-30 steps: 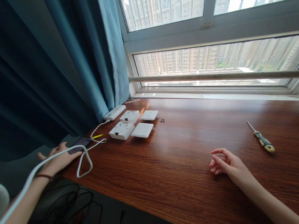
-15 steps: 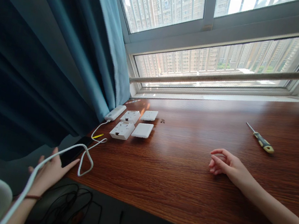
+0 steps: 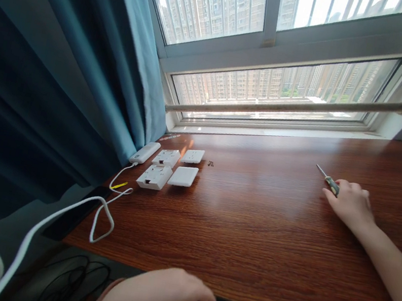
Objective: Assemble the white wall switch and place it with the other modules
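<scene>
My right hand is closed over the handle of a screwdriver lying on the right side of the wooden desk. The screwdriver's thin shaft points away to the upper left, while the palm hides the back of its handle. At the desk's front edge, my left hand hangs with loosely bent, parted fingers and nothing visible in it. Far from both hands, two white square box bases sit beside a white blank panel and a white socket panel. Several small screws lie right of these.
A white power strip rests against the blue curtain, its white cable looping over the desk's left corner. Near the cable is a yellow strip. A dark flat object lies at the left edge. The window rail runs behind.
My right hand has moved right and forward onto the screwdriver. My left hand has left the dark object at the left edge and come to the front middle. The view has shifted slightly.
</scene>
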Demonstrator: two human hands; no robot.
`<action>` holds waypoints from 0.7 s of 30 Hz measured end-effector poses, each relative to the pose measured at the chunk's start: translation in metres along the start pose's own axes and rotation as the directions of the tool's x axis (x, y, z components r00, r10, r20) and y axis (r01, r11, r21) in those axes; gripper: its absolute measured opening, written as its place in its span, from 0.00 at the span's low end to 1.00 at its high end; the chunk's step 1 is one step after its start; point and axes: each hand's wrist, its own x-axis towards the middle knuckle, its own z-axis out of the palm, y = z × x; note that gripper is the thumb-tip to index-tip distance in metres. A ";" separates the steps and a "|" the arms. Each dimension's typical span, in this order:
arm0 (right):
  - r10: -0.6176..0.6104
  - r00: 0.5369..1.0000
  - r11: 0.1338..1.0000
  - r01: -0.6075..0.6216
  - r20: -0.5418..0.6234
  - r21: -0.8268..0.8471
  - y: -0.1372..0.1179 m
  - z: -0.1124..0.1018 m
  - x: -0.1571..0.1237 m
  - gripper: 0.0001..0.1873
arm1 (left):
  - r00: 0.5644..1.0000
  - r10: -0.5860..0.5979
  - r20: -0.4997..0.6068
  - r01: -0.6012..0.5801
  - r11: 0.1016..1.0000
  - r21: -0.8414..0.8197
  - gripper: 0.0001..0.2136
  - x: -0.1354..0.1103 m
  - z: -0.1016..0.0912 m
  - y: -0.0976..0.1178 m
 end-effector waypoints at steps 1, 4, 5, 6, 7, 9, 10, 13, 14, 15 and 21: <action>0.032 0.999 0.999 -0.033 0.020 0.036 0.003 0.002 0.001 0.21 | 0.996 0.071 -0.044 -0.070 0.997 0.031 0.16 0.023 -0.011 0.005; 0.143 0.988 0.959 -0.154 0.063 0.238 0.004 0.000 0.003 0.16 | 0.962 0.211 -0.173 -0.205 0.977 0.052 0.13 0.090 -0.031 0.010; 0.167 0.983 0.939 -0.181 0.073 0.292 0.002 -0.003 0.004 0.14 | 0.950 0.231 -0.210 -0.230 0.973 0.031 0.13 0.113 -0.032 0.008; 0.180 0.980 0.923 -0.197 0.079 0.332 -0.001 -0.006 0.004 0.13 | 0.936 0.246 -0.253 -0.254 0.967 0.003 0.14 0.134 -0.033 0.005; 0.185 0.979 0.906 -0.206 0.090 0.371 -0.005 -0.009 0.003 0.13 | 0.924 0.238 -0.298 -0.258 0.966 -0.030 0.14 0.155 -0.032 0.002; 0.179 0.974 0.843 -0.223 0.137 0.489 -0.019 -0.016 -0.003 0.15 | 0.914 0.130 -0.385 -0.211 0.961 -0.176 0.15 0.192 -0.029 -0.004; 0.155 0.972 0.798 -0.228 0.177 0.558 -0.029 -0.019 -0.008 0.15 | 0.909 0.035 -0.416 -0.179 0.933 -0.311 0.17 0.207 -0.028 -0.007; -0.002 0.959 0.635 -0.217 0.282 0.741 -0.069 -0.026 -0.031 0.16 | 0.892 -0.042 -0.451 -0.159 0.904 -0.398 0.24 0.235 -0.029 -0.009; -0.069 0.947 0.555 -0.225 0.315 0.801 -0.083 -0.028 -0.040 0.15 | 0.889 -0.047 -0.455 -0.159 0.901 -0.403 0.24 0.238 -0.029 -0.009; -0.154 0.910 0.343 -0.315 0.384 0.885 -0.096 -0.031 -0.048 0.14 | 0.888 -0.042 -0.457 -0.165 0.901 -0.402 0.24 0.237 -0.030 -0.008; -0.196 0.837 -0.153 -0.540 0.510 0.828 -0.136 -0.041 -0.082 0.18 | 0.861 0.054 -0.506 -0.264 0.898 -0.353 0.21 0.204 -0.027 -0.005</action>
